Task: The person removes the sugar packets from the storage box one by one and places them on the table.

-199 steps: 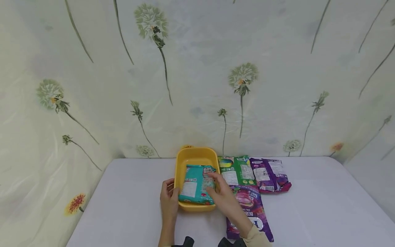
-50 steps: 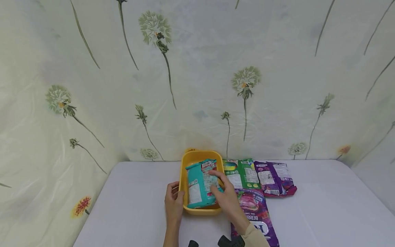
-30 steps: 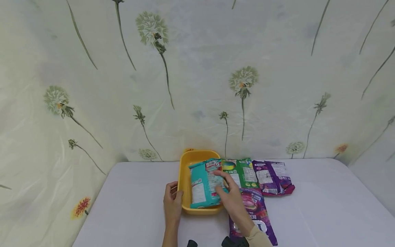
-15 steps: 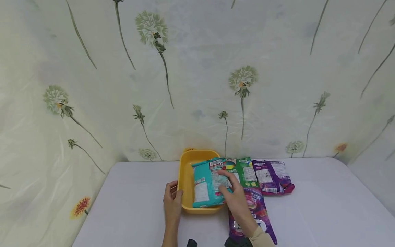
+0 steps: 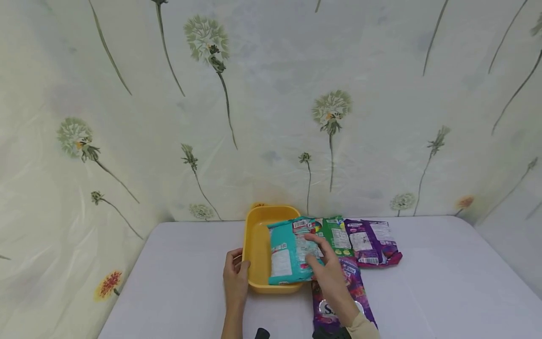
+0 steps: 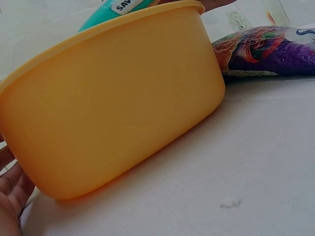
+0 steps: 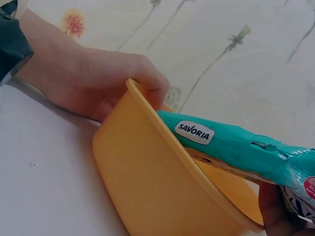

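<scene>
A yellow plastic tub (image 5: 257, 254) stands on the white table. My left hand (image 5: 235, 280) holds its left side, the thumb (image 7: 157, 93) hooked over the rim in the right wrist view. A teal snack packet (image 5: 282, 247), marked SAVORIA in the right wrist view, leans out over the tub's right rim. My right hand (image 5: 332, 278) grips this packet at its right side; from above, the thumb and forefinger show against it. Part of the hand (image 7: 275, 209) reaches under the packet in the right wrist view. The lower fingers are mostly hidden.
Right of the tub lie a green packet (image 5: 339, 235), partly covered by the teal one, and a purple packet (image 5: 372, 241) beyond it. A larger purple candy bag (image 5: 357, 285) lies nearer, under my right forearm. A flower-printed sheet (image 5: 271, 117) hangs behind the table.
Earlier the teal packet lay inside the tub. My right hand has tilted it and drawn it steadily rightward across the right rim. My left hand and the tub have stayed nearly still.
</scene>
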`<state>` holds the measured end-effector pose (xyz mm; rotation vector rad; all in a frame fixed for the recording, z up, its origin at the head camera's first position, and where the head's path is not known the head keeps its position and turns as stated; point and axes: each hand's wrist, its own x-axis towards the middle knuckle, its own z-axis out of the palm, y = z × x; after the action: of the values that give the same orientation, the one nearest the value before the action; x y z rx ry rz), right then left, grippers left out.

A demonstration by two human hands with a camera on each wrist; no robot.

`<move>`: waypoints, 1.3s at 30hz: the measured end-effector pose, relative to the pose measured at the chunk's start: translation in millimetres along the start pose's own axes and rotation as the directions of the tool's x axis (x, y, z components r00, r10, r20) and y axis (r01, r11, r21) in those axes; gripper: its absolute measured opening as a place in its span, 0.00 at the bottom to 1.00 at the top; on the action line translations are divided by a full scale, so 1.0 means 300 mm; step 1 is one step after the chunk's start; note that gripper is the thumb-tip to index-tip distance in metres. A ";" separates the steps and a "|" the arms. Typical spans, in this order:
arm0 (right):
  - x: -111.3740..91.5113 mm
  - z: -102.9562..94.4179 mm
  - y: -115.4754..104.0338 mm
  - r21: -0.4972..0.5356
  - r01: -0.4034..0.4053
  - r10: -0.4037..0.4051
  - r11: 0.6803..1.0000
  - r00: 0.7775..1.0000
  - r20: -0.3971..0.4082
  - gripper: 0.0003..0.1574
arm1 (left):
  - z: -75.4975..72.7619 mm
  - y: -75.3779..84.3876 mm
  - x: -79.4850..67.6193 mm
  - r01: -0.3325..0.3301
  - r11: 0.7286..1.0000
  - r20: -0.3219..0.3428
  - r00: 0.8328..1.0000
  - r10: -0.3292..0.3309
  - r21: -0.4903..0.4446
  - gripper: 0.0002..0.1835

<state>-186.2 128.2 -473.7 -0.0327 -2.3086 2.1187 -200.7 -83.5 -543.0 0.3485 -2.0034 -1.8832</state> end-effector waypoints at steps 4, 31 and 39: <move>0.000 -0.015 0.008 0.000 -0.007 0.007 1.000 1.000 0.001 0.28 | -0.001 0.000 0.002 0.002 1.000 0.002 1.000 -0.002 -0.002 0.16; -0.009 -0.095 0.035 0.032 -0.035 0.035 0.999 0.999 -0.004 0.28 | -0.001 -0.001 -0.002 0.008 1.000 0.008 1.000 -0.008 -0.017 0.17; -0.014 -0.110 0.028 0.031 -0.056 0.057 0.998 0.998 -0.027 0.28 | -0.009 0.051 -0.017 0.024 1.000 0.025 0.999 -0.024 -0.006 0.16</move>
<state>-181.3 161.7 -479.2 -0.1282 -2.2863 2.1642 -193.9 -82.6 -528.1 0.3498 -2.0175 -1.9174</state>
